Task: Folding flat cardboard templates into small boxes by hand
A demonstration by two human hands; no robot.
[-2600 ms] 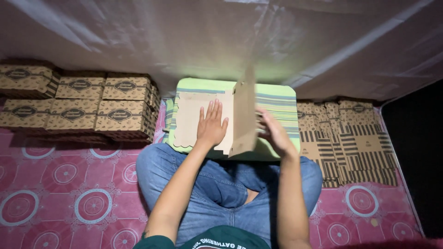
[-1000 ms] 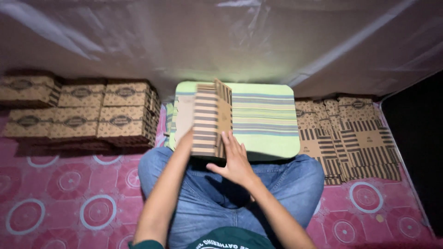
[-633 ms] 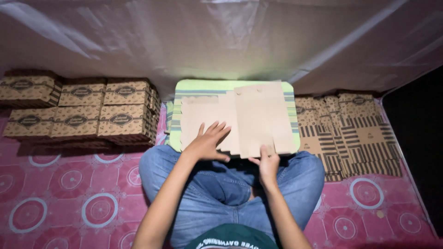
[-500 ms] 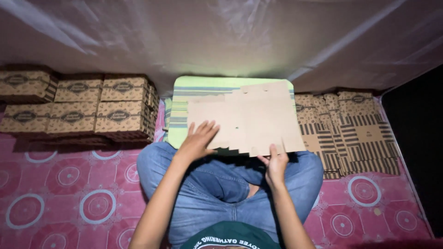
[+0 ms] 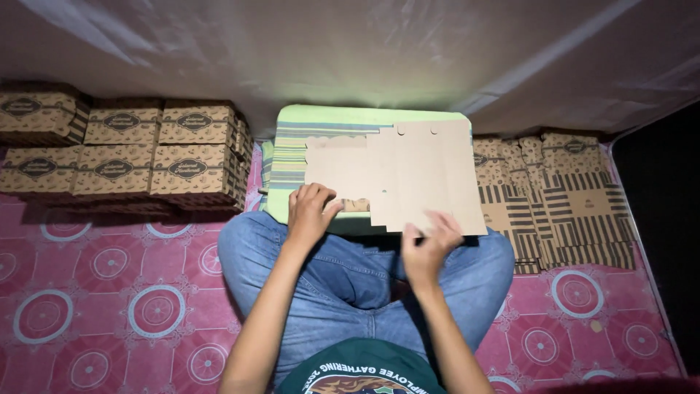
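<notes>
A flat, unfolded brown cardboard box blank [image 5: 394,175] lies plain side up on a green striped cushion [image 5: 292,149] in front of my crossed legs. My left hand [image 5: 310,213] presses on the blank's near left edge, fingers bent over a small flap. My right hand [image 5: 429,244] pinches the near right edge of the blank with its fingers.
Stacked, assembled brown patterned boxes [image 5: 120,149] stand to the left in two rows. A pile of flat striped box blanks [image 5: 561,201] lies to the right. Pink patterned floor mat [image 5: 109,292] surrounds me; a pale sheet wall [image 5: 364,51] is ahead.
The blank was folded up, then opened out flat. Since half a second ago it has settled squarer on the cushion, and both hands moved to its near edge.
</notes>
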